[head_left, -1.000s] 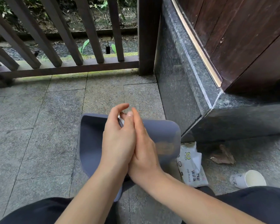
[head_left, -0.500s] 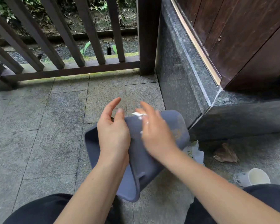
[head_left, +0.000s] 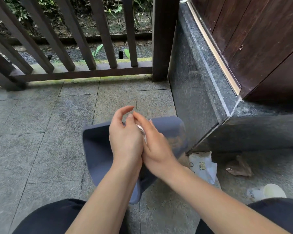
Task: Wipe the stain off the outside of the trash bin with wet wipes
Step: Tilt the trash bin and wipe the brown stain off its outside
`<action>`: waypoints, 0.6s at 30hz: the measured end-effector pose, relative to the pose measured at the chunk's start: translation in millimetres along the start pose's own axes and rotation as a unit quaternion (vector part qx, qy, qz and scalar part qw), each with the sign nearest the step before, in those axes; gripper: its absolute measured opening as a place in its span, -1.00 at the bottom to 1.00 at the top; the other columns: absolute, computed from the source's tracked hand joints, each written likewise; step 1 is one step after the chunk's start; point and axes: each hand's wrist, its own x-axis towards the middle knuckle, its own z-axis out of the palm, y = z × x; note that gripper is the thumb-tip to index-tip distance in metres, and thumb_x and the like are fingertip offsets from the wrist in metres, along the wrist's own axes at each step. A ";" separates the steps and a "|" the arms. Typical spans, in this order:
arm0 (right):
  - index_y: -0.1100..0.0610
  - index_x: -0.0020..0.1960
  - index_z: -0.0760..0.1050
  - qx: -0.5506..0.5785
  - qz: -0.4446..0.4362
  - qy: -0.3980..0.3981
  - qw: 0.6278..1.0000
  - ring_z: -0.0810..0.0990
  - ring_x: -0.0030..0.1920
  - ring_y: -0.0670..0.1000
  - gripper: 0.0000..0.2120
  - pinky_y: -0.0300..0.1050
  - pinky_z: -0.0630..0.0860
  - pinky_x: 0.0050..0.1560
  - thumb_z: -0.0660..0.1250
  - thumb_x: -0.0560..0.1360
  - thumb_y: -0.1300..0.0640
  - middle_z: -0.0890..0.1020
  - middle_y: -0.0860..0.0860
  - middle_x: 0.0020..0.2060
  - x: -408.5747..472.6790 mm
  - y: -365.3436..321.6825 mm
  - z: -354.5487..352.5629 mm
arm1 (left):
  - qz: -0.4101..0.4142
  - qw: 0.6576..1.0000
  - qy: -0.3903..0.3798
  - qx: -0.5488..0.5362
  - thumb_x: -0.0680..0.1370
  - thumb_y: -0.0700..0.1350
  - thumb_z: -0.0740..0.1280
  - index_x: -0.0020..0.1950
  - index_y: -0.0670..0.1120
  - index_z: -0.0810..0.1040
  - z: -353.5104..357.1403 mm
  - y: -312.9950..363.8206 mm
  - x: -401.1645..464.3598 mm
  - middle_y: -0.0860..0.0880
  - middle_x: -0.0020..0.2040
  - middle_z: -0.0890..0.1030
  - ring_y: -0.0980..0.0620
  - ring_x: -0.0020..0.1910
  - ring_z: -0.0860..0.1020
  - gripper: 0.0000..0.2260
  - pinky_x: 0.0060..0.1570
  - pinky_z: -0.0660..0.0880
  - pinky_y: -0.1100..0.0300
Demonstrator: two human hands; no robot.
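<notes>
A grey-blue trash bin (head_left: 98, 149) lies tipped on its side on the stone floor in front of my knees. A brownish stain (head_left: 175, 142) shows on its outer wall near the right end. Both hands meet above the bin. My left hand (head_left: 125, 137) and my right hand (head_left: 156, 147) press together around a white wet wipe (head_left: 141, 130), of which only a thin strip shows between the palms. My left index finger curls up free of the wipe.
A white pack of wet wipes (head_left: 201, 166) lies right of the bin, with a crumpled brown scrap (head_left: 238, 168) and a tipped paper cup (head_left: 267, 191) beyond it. A dark stone step (head_left: 201, 98) and wooden door rise at right. A wooden railing (head_left: 91, 73) closes the far side.
Half a second ago my right hand had drawn away to the right with the wipe. It has come back against my left hand, and the bin has rolled slightly left.
</notes>
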 end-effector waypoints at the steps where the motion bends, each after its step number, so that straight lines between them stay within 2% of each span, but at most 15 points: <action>1: 0.07 0.54 0.31 0.008 0.011 -0.001 1.000 0.46 0.39 -0.04 -0.51 -0.03 0.20 0.55 0.18 0.61 0.12 0.59 0.01 0.35 0.9 0.8 -0.6 | 0.001 1.000 0.000 0.005 0.60 -0.08 0.31 0.02 0.20 0.64 0.1 0.2 1.6 0.00 -0.21 0.64 -0.03 -0.24 0.60 -0.82 0.02 0.62 -0.17; 2: 0.03 0.56 0.27 0.016 0.028 -0.004 0.999 0.46 0.44 0.00 -0.48 0.07 0.27 0.53 0.20 0.60 0.10 0.57 -0.01 0.38 2.1 1.2 -0.9 | 0.001 1.000 -0.001 0.014 0.57 -0.07 0.34 0.01 0.23 0.64 0.5 0.4 3.2 0.03 -0.24 0.62 0.00 -0.28 0.58 -0.82 0.01 0.62 -0.15; 4: -0.05 0.58 0.21 0.028 0.057 -0.003 0.998 0.45 0.47 0.04 -0.41 0.13 0.38 0.45 0.25 0.57 0.05 0.55 -0.01 0.41 4.3 1.8 -1.3 | 0.000 0.999 -0.016 0.027 0.49 -0.05 0.37 0.02 0.26 0.64 1.8 0.7 5.7 0.06 -0.27 0.61 0.01 -0.29 0.59 -0.79 0.01 0.63 -0.15; 6: -0.10 0.57 0.21 0.036 0.070 0.018 0.997 0.52 0.41 -0.03 -0.37 0.08 0.46 0.39 0.30 0.54 0.04 0.59 -0.02 0.37 4.8 4.5 -2.0 | 0.003 0.998 -0.038 0.040 0.45 -0.04 0.37 0.06 0.28 0.65 3.3 0.8 7.2 0.05 -0.22 0.66 -0.03 -0.19 0.66 -0.73 0.03 0.63 -0.15; 8: -0.08 0.58 0.21 0.055 0.074 0.032 0.995 0.54 0.37 -0.14 -0.35 -0.05 0.47 0.38 0.32 0.52 0.05 0.59 -0.05 0.38 4.7 5.1 -3.7 | 0.011 0.997 -0.042 0.056 0.46 -0.04 0.34 0.10 0.29 0.65 4.0 1.4 9.0 0.04 -0.17 0.72 -0.03 -0.14 0.70 -0.70 0.00 0.64 -0.09; 10: -0.08 0.59 0.16 0.050 0.070 0.026 0.996 0.49 0.38 -0.23 -0.32 -0.18 0.44 0.39 0.32 0.53 0.06 0.54 -0.12 0.41 4.3 3.5 -5.1 | 0.021 0.997 -0.039 0.068 0.48 -0.06 0.29 0.10 0.29 0.66 4.6 3.0 10.9 0.04 -0.14 0.74 -0.01 -0.11 0.70 -0.69 -0.01 0.63 -0.04; 12: -0.07 0.62 0.06 0.024 0.056 -0.008 0.998 0.37 0.51 -0.09 -0.32 -0.08 0.33 0.49 0.24 0.57 0.03 0.46 -0.16 0.48 3.9 2.9 -5.8 | 0.036 0.996 -0.042 0.072 0.54 -0.08 0.26 0.09 0.26 0.67 4.3 3.3 13.2 -0.03 -0.02 0.75 -0.09 -0.01 0.69 -0.70 0.08 0.61 -0.08; 14: -0.06 0.64 0.00 -0.009 0.029 -0.040 0.999 0.19 0.61 -0.03 -0.39 -0.08 0.09 0.60 0.10 0.63 0.00 0.33 -0.15 0.56 1.7 5.6 -7.6 | 0.063 0.993 -0.047 0.087 0.61 -0.11 0.26 0.14 0.23 0.67 1.7 3.7 14.6 -0.09 0.01 0.74 -0.20 0.00 0.67 -0.71 -0.01 0.60 -0.07; 15: -0.05 0.64 0.02 -0.023 0.012 -0.043 0.999 0.12 0.61 -0.11 -0.43 -0.16 -0.02 0.60 0.05 0.66 0.01 0.29 -0.12 0.58 0.8 8.5 -10.5 | 0.073 0.992 -0.054 0.093 0.63 -0.11 0.26 0.15 0.22 0.67 -0.3 4.6 15.1 -0.05 -0.05 0.74 -0.18 -0.07 0.67 -0.72 -0.12 0.56 -0.03; 16: -0.02 0.64 0.06 -0.040 -0.006 -0.039 0.998 0.07 0.59 -0.23 -0.47 -0.22 -0.09 0.59 0.02 0.68 0.04 0.27 -0.09 0.59 0.0 12.0 -14.8 | 0.082 0.990 -0.061 0.095 0.64 -0.10 0.25 0.16 0.22 0.67 -2.3 6.3 15.5 0.07 -0.20 0.72 -0.05 -0.20 0.66 -0.73 -0.21 0.51 -0.01; 17: 0.02 0.63 0.11 -0.067 -0.024 -0.032 0.997 0.05 0.57 -0.30 -0.49 -0.24 -0.11 0.58 0.02 0.69 0.08 0.28 -0.06 0.59 -0.3 16.9 -20.2 | 0.091 0.989 -0.068 0.099 0.65 -0.08 0.24 0.15 0.22 0.66 -4.7 8.2 16.1 0.18 -0.36 0.63 0.11 -0.37 0.56 -0.74 -0.28 0.43 0.05; 18: 0.06 0.62 0.16 -0.099 -0.038 -0.022 0.994 0.08 0.57 -0.28 -0.51 -0.19 -0.10 0.60 0.03 0.70 0.10 0.30 -0.03 0.58 -0.6 23.4 -26.6 | 0.100 0.987 -0.072 0.105 0.66 -0.06 0.24 0.14 0.21 0.64 -7.3 10.1 16.9 0.24 -0.45 0.54 0.19 -0.46 0.45 -0.76 -0.32 0.37 0.10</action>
